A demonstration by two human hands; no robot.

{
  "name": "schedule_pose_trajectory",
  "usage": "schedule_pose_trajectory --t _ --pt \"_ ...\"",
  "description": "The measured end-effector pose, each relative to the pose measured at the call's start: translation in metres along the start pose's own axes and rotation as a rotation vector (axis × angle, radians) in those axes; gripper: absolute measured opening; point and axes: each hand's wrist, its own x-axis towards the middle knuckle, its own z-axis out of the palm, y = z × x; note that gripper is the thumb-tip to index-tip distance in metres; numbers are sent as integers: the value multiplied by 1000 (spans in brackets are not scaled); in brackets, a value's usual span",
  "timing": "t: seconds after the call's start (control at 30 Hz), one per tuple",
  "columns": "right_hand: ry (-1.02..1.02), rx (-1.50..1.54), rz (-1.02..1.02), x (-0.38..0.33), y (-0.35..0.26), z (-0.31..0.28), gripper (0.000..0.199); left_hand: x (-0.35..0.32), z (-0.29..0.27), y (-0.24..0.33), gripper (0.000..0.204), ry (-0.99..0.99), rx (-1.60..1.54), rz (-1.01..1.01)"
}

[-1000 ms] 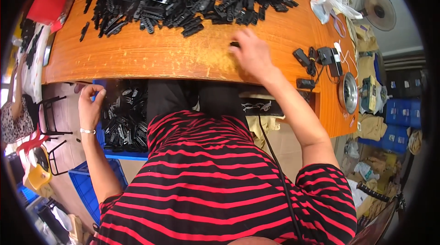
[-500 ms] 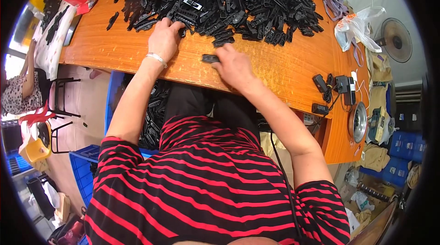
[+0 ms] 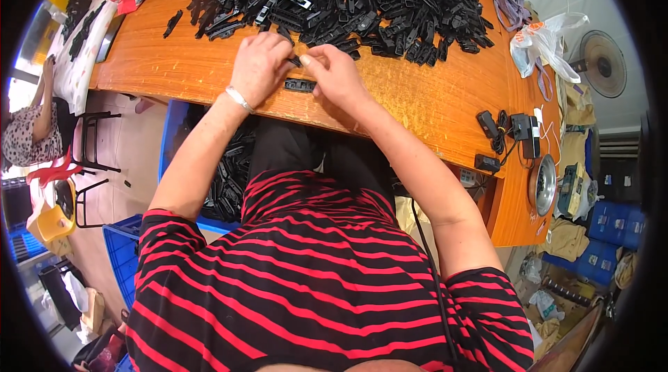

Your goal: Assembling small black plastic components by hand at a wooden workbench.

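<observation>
My left hand (image 3: 263,67) and my right hand (image 3: 337,78) meet over the front of the wooden table. The left fingers are closed on a small black plastic piece (image 3: 295,61), mostly hidden by them. My right thumb and forefinger pinch at the other end of it. Just below, a longer black plastic clip-like part (image 3: 299,85) has its right end against my right hand's curled fingers; whether they grip it I cannot tell. Behind both hands spreads a big heap of black plastic parts (image 3: 348,3), a few with silvery strips.
Blue crates (image 3: 124,261) stand below at the left, one filled with black parts. On the table's right are adapters with cables (image 3: 501,135) and a metal bowl (image 3: 543,184). A plastic bag (image 3: 546,38) and a fan (image 3: 600,62) are beyond. Another person (image 3: 35,125) sits far left.
My right hand has moved left and up to meet the left hand. The left hand has come back from the heap with a small black piece. The longer part has shifted left.
</observation>
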Motion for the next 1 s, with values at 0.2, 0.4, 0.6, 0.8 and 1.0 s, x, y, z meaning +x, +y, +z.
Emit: schedule_pose_trajectory --t 0.2,0.4,0.6,0.8,1.0 --pt "-285 439 540 -1 -12 -16 23 0 -15 27 23 -86 -97 -87" --pt "-293 529 588 -1 -12 -30 15 -9 -9 14 28 70 -363 -183" --pt "-403 429 583 -8 -5 -38 15 -21 2 9 14 -171 -1219 -833" --pt "-371 394 589 -12 -2 -32 16 -23 0 19 9 -213 -1031 -903" --pt "-345 348 601 -9 0 -27 18 -30 16 15 10 -179 -859 -830"
